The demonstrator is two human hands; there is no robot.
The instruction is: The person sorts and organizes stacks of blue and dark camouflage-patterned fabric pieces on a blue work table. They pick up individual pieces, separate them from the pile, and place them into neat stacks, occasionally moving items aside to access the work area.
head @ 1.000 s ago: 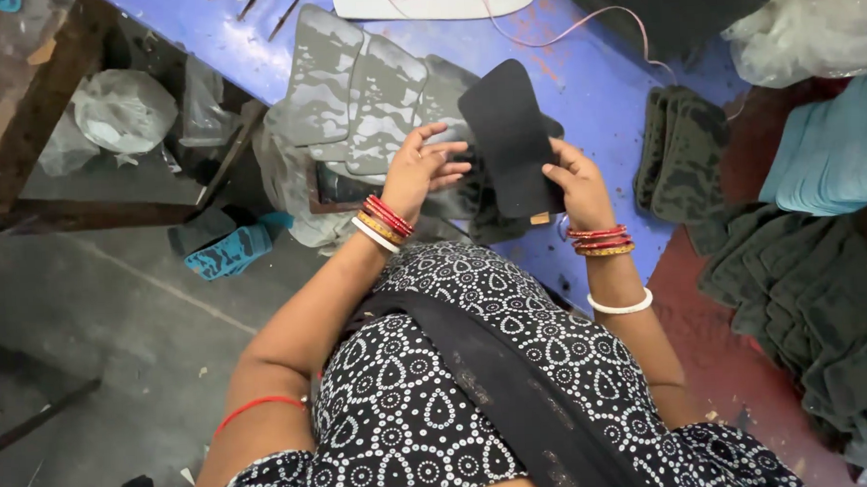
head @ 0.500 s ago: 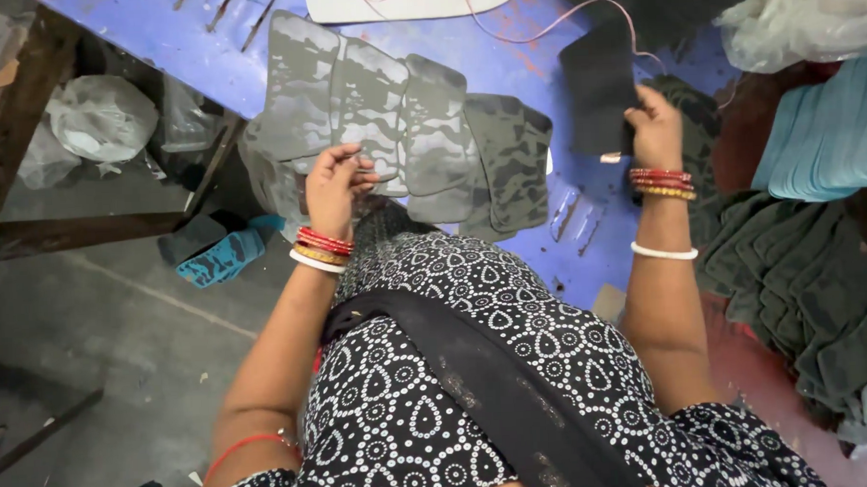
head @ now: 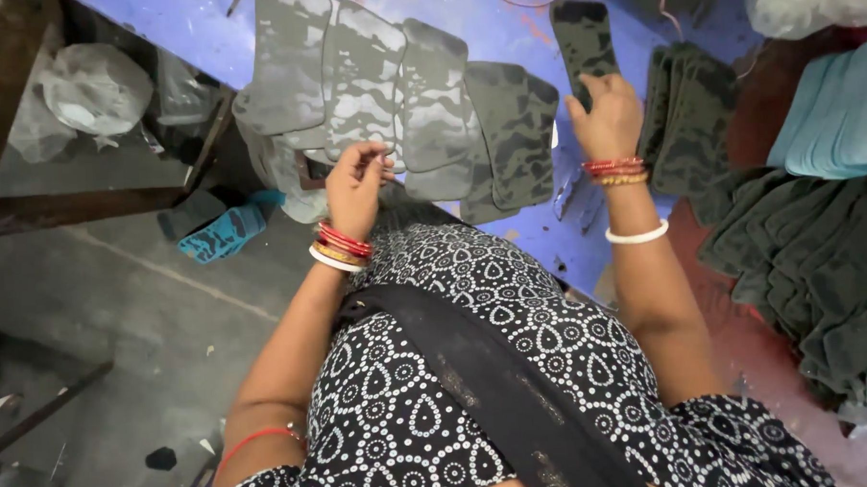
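Since a second ago both hands are parting from the single dark cut piece they shared near the body: the right hand (head: 605, 119) is now carrying that dark fabric piece (head: 583, 39) out over the blue table (head: 502, 11), while the left hand (head: 356, 179) is dropping back toward the table's near edge. Right hand is gripping the lower end of the dark piece, fingers curled over it, the piece lying flat and pointing away from the person, just beside a stack of dark green cut pieces (head: 689, 119) on its right. Left hand is loosely closed, fingertips pinched together at the near edge of a row of overlapping grey camouflage-patterned pieces (head: 400, 101); whether it is actually pinching a layer cannot be told. That row is fanning across the table from left to right, each piece partly covering the next, the rightmost one lying between the two hands. Red and gold bangles are showing on both wrists, plus a white one on the right forearm. Folded dark green cloth (head: 799, 260) is piling at the right, teal fabric (head: 832, 114) above it. A crumpled plastic bag (head: 92, 92) is lying lower left, under the table.
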